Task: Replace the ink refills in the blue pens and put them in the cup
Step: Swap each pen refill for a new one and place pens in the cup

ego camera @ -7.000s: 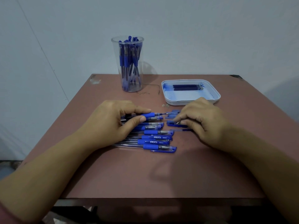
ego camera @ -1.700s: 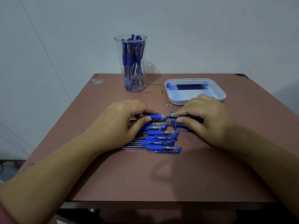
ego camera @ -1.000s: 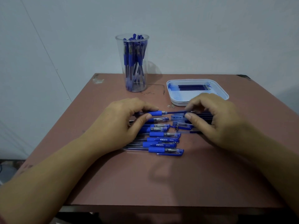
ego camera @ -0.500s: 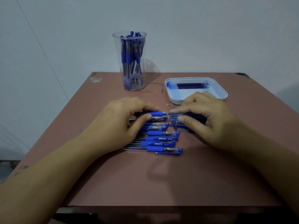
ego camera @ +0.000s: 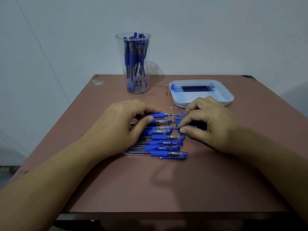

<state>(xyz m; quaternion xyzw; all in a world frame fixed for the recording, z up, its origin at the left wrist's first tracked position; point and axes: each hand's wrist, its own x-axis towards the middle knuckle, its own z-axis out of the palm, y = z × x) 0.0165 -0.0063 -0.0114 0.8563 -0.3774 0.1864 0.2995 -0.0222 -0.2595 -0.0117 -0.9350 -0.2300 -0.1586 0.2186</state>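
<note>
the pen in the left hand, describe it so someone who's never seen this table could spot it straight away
On the brown table, a row of blue pens lies in front of the clear cup. The pen is the farthest one in that row, pinched at its blue grip by the left hand. Unlike the capped pens beside it, its bare metal tip shows, pointing right.

Left grip (ego camera: 121, 125), right grip (ego camera: 211, 124), both curled.

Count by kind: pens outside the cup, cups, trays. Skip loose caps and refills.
Pens outside the cup, including the one the left hand grips: 8
Clear cup: 1
White tray: 1
Total: 10
</note>
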